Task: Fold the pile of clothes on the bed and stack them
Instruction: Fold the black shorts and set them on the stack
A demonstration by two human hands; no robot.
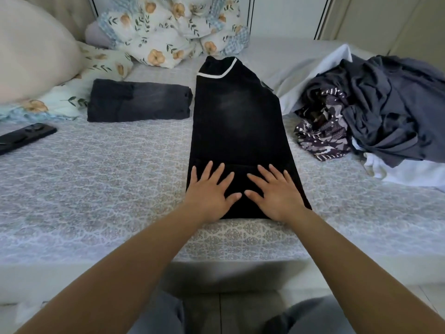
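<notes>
On the far left of the bed [108,169] lies a black remote [25,137], near a floral pillow [67,97]. Just right of it sits one folded dark jeans bundle [138,101], the only finished item, touching or nearly touching the black garment [237,121] laid lengthwise down the middle. That garment has white trim at its far end and looks folded into a long strip. The left hand [208,192] lies flat on its near end, fingers straight and spread, gripping nothing. The right hand [277,191] does the same just beside it, thumbs almost meeting; both press the cloth. Well to the right, the unfolded pile [375,109] holds grey, patterned and white pieces, so the task is judged early.

Risks: the near end hangs close to the mattress edge, so a push toward the body could slide the strip off. Smoothing with flat palms may drag the top layer and skew the side edges. Folding the near end forward may bunch the layers if they are not pinched. The strip's right edge runs near the pile, so loose cloth could catch in the fold. Stacking onto the jeans bundle off-centre could tip it.
</notes>
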